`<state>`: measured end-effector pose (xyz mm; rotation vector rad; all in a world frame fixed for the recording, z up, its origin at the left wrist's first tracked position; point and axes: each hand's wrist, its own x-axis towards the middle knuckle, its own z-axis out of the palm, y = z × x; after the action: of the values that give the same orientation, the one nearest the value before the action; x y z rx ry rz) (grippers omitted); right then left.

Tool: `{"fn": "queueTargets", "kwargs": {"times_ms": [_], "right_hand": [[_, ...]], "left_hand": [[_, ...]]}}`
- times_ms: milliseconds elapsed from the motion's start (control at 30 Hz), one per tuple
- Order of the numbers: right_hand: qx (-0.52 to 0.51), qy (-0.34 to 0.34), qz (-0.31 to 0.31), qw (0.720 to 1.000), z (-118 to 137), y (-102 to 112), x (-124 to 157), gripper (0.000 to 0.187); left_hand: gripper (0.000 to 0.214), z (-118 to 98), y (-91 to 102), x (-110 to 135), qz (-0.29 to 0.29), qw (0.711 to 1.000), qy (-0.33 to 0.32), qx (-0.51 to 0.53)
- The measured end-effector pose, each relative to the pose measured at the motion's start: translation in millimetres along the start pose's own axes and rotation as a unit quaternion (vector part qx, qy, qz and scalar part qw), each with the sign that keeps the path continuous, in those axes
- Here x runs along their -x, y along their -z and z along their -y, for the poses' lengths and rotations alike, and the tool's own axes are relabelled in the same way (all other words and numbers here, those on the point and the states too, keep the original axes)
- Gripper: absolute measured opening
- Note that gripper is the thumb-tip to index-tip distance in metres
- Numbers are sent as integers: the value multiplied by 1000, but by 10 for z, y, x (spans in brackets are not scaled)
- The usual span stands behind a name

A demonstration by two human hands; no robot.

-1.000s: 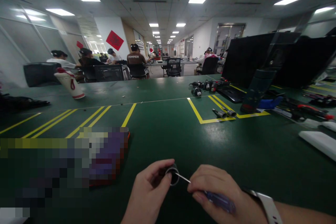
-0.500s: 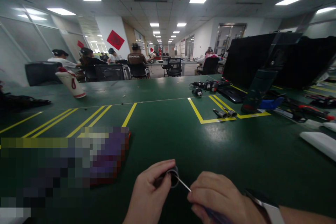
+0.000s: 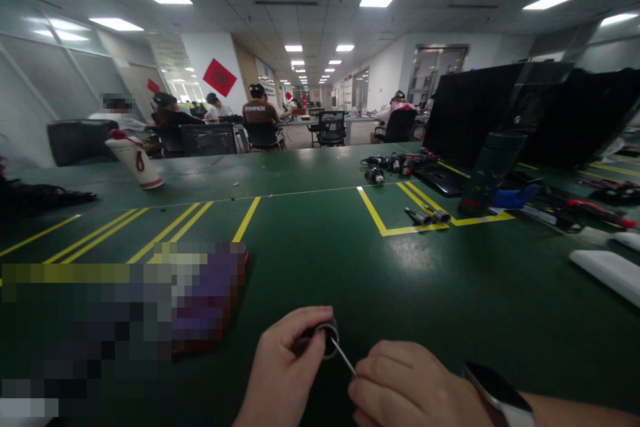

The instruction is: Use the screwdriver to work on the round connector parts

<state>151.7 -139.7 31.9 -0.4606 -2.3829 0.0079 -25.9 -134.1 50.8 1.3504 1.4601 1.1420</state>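
My left hand (image 3: 290,360) is closed, with thumb and fingers pinching a small hollow metal cylinder (image 3: 335,331). Its open round end faces right and toward me, and most of its body is hidden behind the fingers. The thin metal shaft of a screwdriver (image 3: 345,358) slants into that opening. How deep the tip sits inside cannot be seen. Wrapped round the screwdriver's rear part is my right hand (image 3: 407,380), which hides the handle. A watch (image 3: 495,387) is on the right wrist.
Two metal parts with wide round ends (image 3: 420,216) lie within yellow tape on the green table (image 3: 310,247). A pixelated purple object (image 3: 210,300) lies left. A dark bottle (image 3: 493,173), monitors (image 3: 480,113), cables and tools stand right; a white cup (image 3: 137,160) stands back left. Several people sit beyond.
My right hand has shifted slightly down and left, tilting the shaft more steeply. The purple handle seen earlier below that hand is now hidden. My left hand stays nearly still.
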Motion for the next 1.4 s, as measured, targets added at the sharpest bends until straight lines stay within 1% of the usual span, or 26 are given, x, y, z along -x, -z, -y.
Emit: {"fn": "queueTargets", "kwargs": {"times_ms": [167, 300, 367, 467, 533, 633, 700, 733, 800, 900, 967, 1000, 1067, 1100, 1133, 1233, 1333, 1400], "right_hand": [[6, -11, -16, 1000, 9, 26, -12, 14], [-29, -26, -22, 999, 18, 86, -19, 14], [-55, -21, -27, 998, 7, 128, -12, 15], [-84, -12, -47, 995, -28, 187, 1, 14], [-110, -34, -80, 990, -54, 219, -3, 16], [-167, -109, -119, 973, -83, 265, -31, 19], [-198, -174, -122, 957, -105, 295, -54, 16], [-212, -208, -121, 947, -124, 304, -63, 15], [-254, -275, -128, 919, -190, 304, -72, 18], [-339, -370, -162, 850, -359, 245, -65, 21], [-387, -415, -184, 803, -489, 188, -52, 22], [-403, -432, -195, 783, -550, 161, -45, 23], [-426, -455, -210, 753, -649, 123, -28, 24], [-435, -461, -216, 743, -686, 113, -19, 23], [-442, -465, -219, 735, -717, 108, -9, 22], [-459, -471, -229, 718, -788, 124, 18, 19], [-476, -473, -234, 703, -875, 175, 0, 15], [-492, -467, -230, 698, -967, 217, -72, 14]], "left_hand": [[21, 42, -20, -7, 7, 1000, -2, 9], [18, 48, -15, -9, 16, 1000, 2, 21], [18, 21, -1, -12, 23, 999, 20, 39], [19, -33, 32, -25, 40, 992, 70, 99], [22, -47, 59, -43, 44, 981, 104, 156], [40, -17, 95, -96, 46, 967, 127, 218], [51, 13, 110, -160, 46, 968, 126, 211], [53, 21, 113, -204, 44, 973, 125, 190], [50, 18, 104, -317, 29, 985, 96, 139], [43, -5, 38, -565, 18, 996, 29, 86], [38, 8, -54, -780, 12, 998, -26, 61], [34, 29, -112, -897, -4, 997, -57, 57], [27, 97, -240, -1127, -54, 989, -125, 57], [25, 137, -303, -1234, -81, 984, -148, 52], [24, 177, -359, -1329, -96, 981, -160, 49], [23, 279, -461, -1538, -116, 976, -180, 34], [23, 350, -466, -1647, -114, 973, -201, 14], [22, 386, -451, -1689, -107, 972, -208, 5]]}}
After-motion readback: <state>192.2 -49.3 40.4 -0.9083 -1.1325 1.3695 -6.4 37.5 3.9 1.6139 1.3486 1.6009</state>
